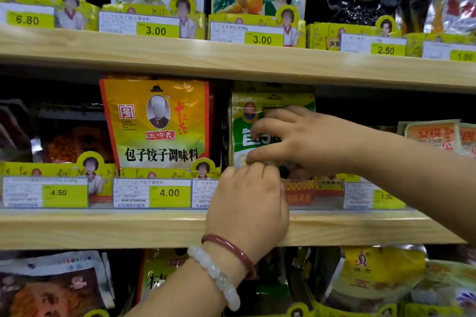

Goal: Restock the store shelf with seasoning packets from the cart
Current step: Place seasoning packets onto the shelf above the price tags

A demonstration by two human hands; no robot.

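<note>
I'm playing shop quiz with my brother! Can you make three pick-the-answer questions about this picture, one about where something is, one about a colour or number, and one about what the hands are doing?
1. Where is the green packet the hands hold?
A. top shelf
B. middle shelf
C. floor

2. What price is under the yellow packet?
A. 4.00
B. 9.00
C. 1.50

3. What is the right hand doing?
A. hanging empty
B. waving
C. gripping the green packet

Answers:
1 B, it stands right of the yellow packet on that shelf.
2 A, the tag below reads 4.00.
3 C, its fingers curl on the packet front, while the left hand holds its bottom edge.
</note>
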